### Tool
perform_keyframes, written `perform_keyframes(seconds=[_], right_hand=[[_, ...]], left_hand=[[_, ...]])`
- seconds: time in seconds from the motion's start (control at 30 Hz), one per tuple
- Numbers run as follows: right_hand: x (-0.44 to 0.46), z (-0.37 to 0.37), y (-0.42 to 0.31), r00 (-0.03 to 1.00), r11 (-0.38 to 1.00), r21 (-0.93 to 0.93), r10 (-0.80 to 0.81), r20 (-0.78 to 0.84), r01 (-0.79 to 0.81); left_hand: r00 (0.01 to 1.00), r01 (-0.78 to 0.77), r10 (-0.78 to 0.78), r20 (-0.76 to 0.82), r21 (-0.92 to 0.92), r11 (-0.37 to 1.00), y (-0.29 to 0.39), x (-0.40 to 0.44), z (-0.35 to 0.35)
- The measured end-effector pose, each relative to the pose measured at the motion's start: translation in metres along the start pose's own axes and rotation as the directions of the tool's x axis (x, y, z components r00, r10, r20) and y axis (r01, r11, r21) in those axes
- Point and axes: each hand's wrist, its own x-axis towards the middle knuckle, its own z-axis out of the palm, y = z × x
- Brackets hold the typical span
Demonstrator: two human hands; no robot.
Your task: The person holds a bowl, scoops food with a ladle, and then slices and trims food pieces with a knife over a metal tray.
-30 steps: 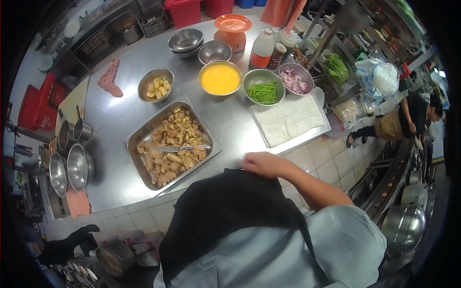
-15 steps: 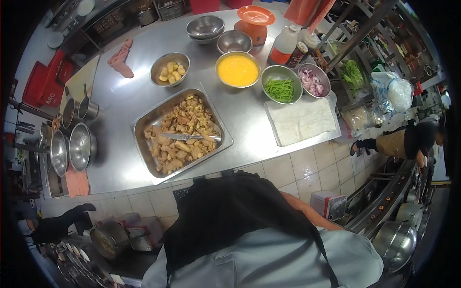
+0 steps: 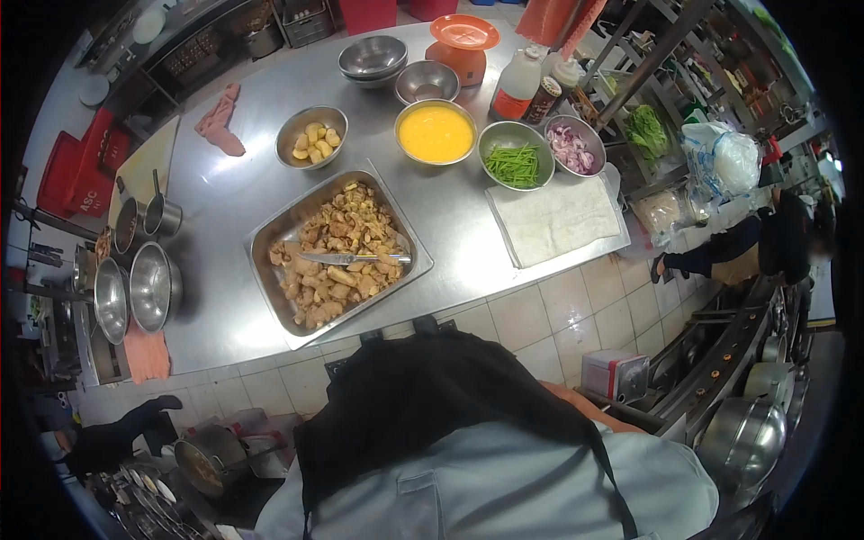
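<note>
Neither of my hands shows; only part of my right forearm [image 3: 589, 405] appears beside the black apron [image 3: 441, 382]. In front of me on the steel table [image 3: 211, 306] sits a deep metal tray [image 3: 416, 261] of browned, chopped chunks of food [image 3: 333, 261]. A knife [image 3: 355, 259] lies across them. Beyond the tray are a bowl of pale yellow pieces [image 3: 317, 142] and a bowl of yellow liquid [image 3: 436, 132]. To the right stand bowls of cut green stalks [image 3: 513, 166] and chopped purple onion [image 3: 571, 149], behind a white cloth [image 3: 558, 220].
An orange scale [image 3: 461, 63], stacked steel bowls [image 3: 372, 56] and bottles [image 3: 516, 85] stand at the back. Pans [image 3: 162, 216] and bowls [image 3: 153, 288] line the left edge. A person [image 3: 778, 238] stands at far right, another [image 3: 117, 436] at lower left. A stove [image 3: 711, 373] is at right.
The view has shifted slightly, so the table items sit a little further left. My right forearm is lower and less visible. The person at right has changed stance. The food and knife have not moved.
</note>
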Motion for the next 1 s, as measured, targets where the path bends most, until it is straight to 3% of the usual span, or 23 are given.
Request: perform_keyframes(seconds=[0.2,0.27,0.37,0.47,0.5,0.6,0.63,0.73,0.8,0.83,0.93,1.0], right_hand=[[0.012,0.002,0.083,0.999,0.99,0.134,0.049,-0.021,-0.046],[0.023,-0.004,0.071,0.999,0.994,0.107,0.032,-0.017,-0.03],[0.047,-0.021,-0.013,0.991,0.984,-0.126,-0.123,0.052,0.129],[0.088,-0.041,0.022,0.99,0.949,-0.314,0.082,0.116,-0.042],[0.101,-0.043,0.044,0.921,0.842,-0.383,-0.379,0.083,0.381],[0.116,-0.074,0.058,0.984,0.931,-0.363,0.023,0.176,0.043],[0.126,-0.091,0.059,0.944,0.743,-0.618,-0.054,0.326,0.256],[0.118,-0.07,-0.051,0.957,0.432,-0.898,0.284,0.054,-0.077],[0.108,-0.047,-0.117,0.998,0.351,-0.936,0.064,0.017,-0.007],[0.114,-0.042,-0.137,0.992,0.329,-0.942,-0.12,0.034,0.072],[0.142,-0.009,-0.212,0.801,0.262,-0.913,-0.59,0.104,0.311],[0.177,0.015,-0.255,0.733,0.413,-0.803,-0.679,0.043,0.429]], left_hand=[[1.0,-0.003,0.003,0.002,-0.004,1.0,0.0,0.005,0.004],[1.0,0.003,-0.004,-0.001,-0.014,1.0,-0.001,0.004,0.004],[1.0,0.006,-0.006,-0.006,-0.036,0.999,-0.001,0.002,0.001],[1.0,0.007,-0.009,-0.026,-0.088,0.996,0.002,-0.012,-0.005],[0.999,0.008,-0.011,-0.031,-0.111,0.994,0.003,-0.017,-0.009],[0.997,0.05,-0.06,-0.045,-0.194,0.98,0.003,-0.055,-0.02],[0.995,0.08,-0.092,-0.047,-0.218,0.973,-0.001,-0.073,-0.022],[0.964,0.25,-0.264,-0.021,-0.26,0.933,-0.026,-0.139,-0.024],[0.907,0.414,-0.419,0.036,-0.251,0.875,-0.053,-0.192,-0.016],[0.864,0.5,-0.497,0.075,-0.233,0.834,-0.071,-0.221,-0.01],[0.707,0.705,-0.674,0.214,-0.134,0.696,-0.127,-0.313,0.023],[0.604,0.783,-0.737,0.305,-0.052,0.62,-0.161,-0.376,0.047]])
